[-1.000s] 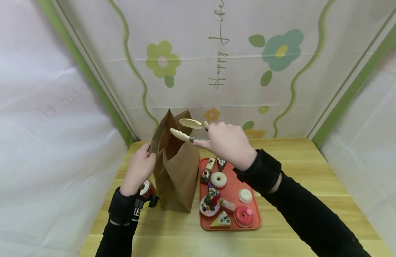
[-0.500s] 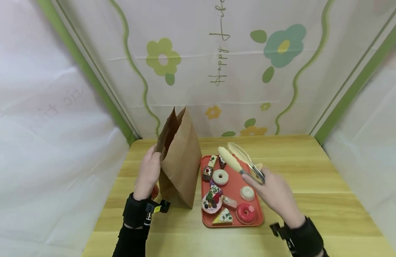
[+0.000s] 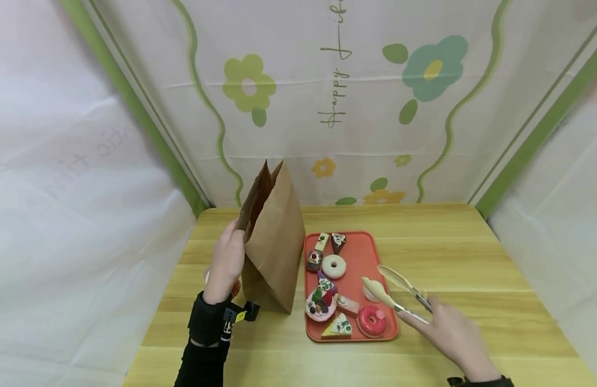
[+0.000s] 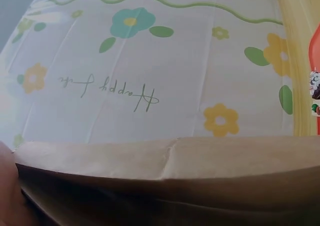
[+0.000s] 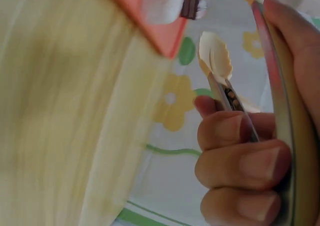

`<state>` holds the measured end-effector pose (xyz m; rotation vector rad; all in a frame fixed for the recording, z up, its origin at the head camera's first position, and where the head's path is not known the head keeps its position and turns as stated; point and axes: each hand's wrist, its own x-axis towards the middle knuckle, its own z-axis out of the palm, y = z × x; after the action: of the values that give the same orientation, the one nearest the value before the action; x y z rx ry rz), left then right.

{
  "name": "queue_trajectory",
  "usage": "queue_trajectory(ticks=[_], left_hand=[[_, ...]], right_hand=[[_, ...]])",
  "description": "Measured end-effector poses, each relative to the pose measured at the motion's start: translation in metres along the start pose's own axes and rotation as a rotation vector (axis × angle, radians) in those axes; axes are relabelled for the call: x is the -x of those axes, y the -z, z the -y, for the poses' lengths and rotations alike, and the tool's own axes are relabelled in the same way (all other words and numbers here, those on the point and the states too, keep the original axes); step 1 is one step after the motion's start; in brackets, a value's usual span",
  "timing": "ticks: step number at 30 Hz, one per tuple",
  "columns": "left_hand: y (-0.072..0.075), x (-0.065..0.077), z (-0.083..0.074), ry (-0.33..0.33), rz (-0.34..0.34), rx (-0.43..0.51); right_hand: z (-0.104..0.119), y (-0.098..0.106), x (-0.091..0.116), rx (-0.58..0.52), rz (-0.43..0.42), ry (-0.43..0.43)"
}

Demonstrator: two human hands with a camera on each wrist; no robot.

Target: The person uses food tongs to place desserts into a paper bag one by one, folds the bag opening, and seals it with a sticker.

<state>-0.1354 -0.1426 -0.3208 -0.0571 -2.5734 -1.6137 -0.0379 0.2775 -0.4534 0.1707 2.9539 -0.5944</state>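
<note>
Standing left of centre in the head view, a brown paper bag (image 3: pixel 279 242) has its narrow mouth towards the top. The left hand (image 3: pixel 229 259) grips the rim on its left side, probably to steady the bag and hold that edge out. At lower right, the right hand (image 3: pixel 455 333), slightly blurred, has its fingers round the metal arms of cream-tipped tongs (image 3: pixel 387 299). The tips stand apart, pointing up and left, with nothing seen clamped between them. They overlap a round white cake (image 3: pixel 368 294) near the right edge of a red tray (image 3: pixel 360 257); contact cannot be told. The tray lies right of the bag, a handy neighbour, with most of its toy sweets along its left side and a pink doughnut (image 3: pixel 364 325) at its lower right.

In the left wrist view, the rim crosses the bottom of the frame above a dark interior, with part of the hand at lower left.

In the right wrist view, curled fingers at lower right wrap the tongs, seemingly leaving the tips free to work; the tray's corner shows at the top.
</note>
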Motion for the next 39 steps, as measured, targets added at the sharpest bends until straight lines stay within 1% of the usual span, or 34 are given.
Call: queue_trajectory(ticks=[3,7,9,14,22,26,32,36,39], left_hand=[[0.001,0.001,-0.002,-0.001,0.007,-0.004],[0.003,0.003,-0.003,0.0,0.01,-0.004],[0.003,0.004,-0.002,0.0,0.01,-0.009],[0.002,0.004,-0.002,0.014,0.011,-0.024],[0.003,0.001,-0.004,0.026,0.02,-0.049],[0.004,0.002,-0.006,0.036,0.033,-0.064],[0.003,0.002,-0.006,0.044,0.038,-0.069],[0.003,0.001,-0.005,0.035,0.037,-0.091],[0.003,0.001,-0.006,0.027,0.031,-0.105]], right_hand=[[-0.008,-0.004,-0.001,0.033,0.002,0.033],[-0.013,-0.014,-0.002,0.072,-0.004,0.079],[-0.015,-0.019,-0.002,0.079,-0.002,0.082],[-0.017,-0.026,-0.004,0.082,-0.004,0.05],[-0.018,-0.02,-0.012,0.04,0.039,-0.003],[-0.019,-0.021,-0.012,0.038,0.036,-0.003],[-0.017,-0.021,-0.013,0.041,0.022,0.036],[-0.015,-0.021,-0.015,0.071,0.01,0.087],[-0.011,-0.024,-0.018,0.114,-0.03,0.149]])
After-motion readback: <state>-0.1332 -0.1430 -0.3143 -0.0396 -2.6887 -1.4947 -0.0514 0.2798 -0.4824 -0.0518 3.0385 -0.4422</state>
